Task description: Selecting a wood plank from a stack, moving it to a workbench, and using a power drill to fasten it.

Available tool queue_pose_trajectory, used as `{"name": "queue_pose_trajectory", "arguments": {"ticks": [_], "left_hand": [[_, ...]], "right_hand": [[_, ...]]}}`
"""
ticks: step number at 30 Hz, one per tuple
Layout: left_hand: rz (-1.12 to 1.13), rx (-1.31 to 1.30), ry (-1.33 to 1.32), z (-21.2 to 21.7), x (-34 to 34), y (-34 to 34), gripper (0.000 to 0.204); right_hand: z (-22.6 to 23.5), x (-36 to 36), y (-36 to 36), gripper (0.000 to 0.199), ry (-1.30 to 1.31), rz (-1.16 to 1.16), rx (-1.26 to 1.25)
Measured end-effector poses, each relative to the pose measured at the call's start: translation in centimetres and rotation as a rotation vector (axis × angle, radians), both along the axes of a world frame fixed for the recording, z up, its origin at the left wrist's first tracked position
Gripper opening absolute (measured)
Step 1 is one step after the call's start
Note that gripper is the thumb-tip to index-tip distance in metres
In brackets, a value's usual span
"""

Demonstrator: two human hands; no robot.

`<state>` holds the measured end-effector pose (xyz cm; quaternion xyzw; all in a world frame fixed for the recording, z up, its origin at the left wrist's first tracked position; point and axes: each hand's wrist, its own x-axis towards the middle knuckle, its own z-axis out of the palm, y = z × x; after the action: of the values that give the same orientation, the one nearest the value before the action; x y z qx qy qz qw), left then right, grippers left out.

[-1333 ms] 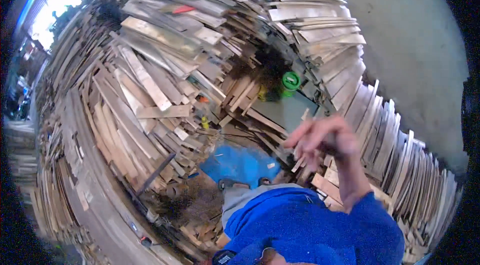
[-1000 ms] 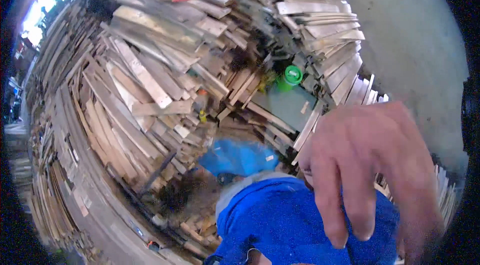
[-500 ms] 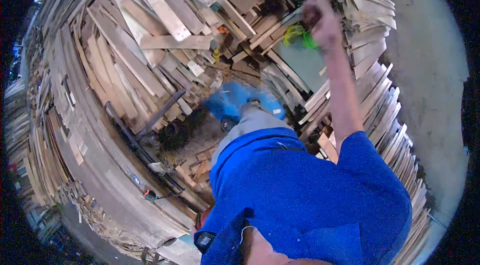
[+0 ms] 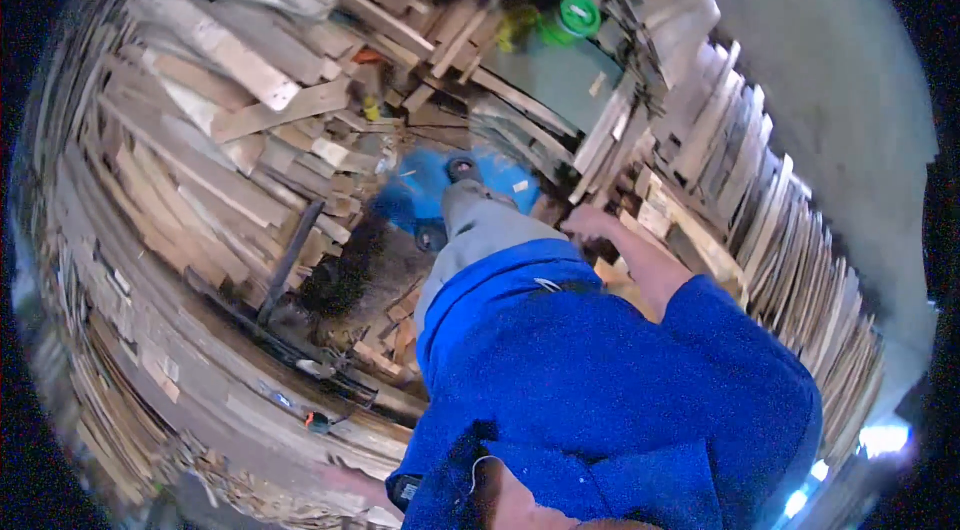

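My right hand (image 4: 590, 222) is low beside my right hip, close to the ends of wooden slats (image 4: 655, 205). Blur smears its fingers, so a hold on anything does not show. At the lower left, my left forearm (image 4: 362, 486) reaches out over stacked boards (image 4: 250, 430); the hand at its end is too smeared to make out. A small dark tape-measure-like thing (image 4: 317, 421) with an orange edge lies on those boards. Beyond my right hand, a bright green round container (image 4: 578, 18) rests by a pale greenish panel (image 4: 560, 80).
I stand on a blue sheet (image 4: 510, 185) among wood scraps (image 4: 385, 350). Piled planks (image 4: 215, 40) rise on the left, with a dark bar (image 4: 290, 260) jutting from them. Slats (image 4: 800, 240) line the right side beside a grey floor (image 4: 830, 50).
My right hand has dropped from the green container back to beside my hip. My left forearm has come into view at lower left. The view has shifted and turned.
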<state>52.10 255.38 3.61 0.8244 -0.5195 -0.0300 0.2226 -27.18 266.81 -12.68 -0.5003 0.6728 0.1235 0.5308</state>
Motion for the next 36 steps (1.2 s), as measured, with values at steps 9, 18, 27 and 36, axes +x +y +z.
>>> {"name": "queue_pose_trajectory", "arguments": {"ticks": [9, 18, 27, 36], "left_hand": [[-0.631, 0.641, 0.597, -3.7, -23.0, -28.9, 0.048], [-0.926, 1.097, 0.496, -9.4, -40.8, -21.1, 0.043], [-0.16, 0.91, 0.605, -18.7, -21.5, -15.3, 0.059], [-0.118, 0.942, 0.793, -16.7, -26.6, -12.9, 0.074]], "right_hand": [[3.2, 1.2, -2.7, 0.035, -0.185, -1.371, -0.26], [-9.0, 4.4, 16.1, 0.047, 0.153, -0.312, -0.268], [-2.8, 1.1, 5.3, 0.029, -0.077, -1.395, 0.152], [0.6, -6.7, -12.6, 0.038, -0.15, -1.122, -0.303]]}}
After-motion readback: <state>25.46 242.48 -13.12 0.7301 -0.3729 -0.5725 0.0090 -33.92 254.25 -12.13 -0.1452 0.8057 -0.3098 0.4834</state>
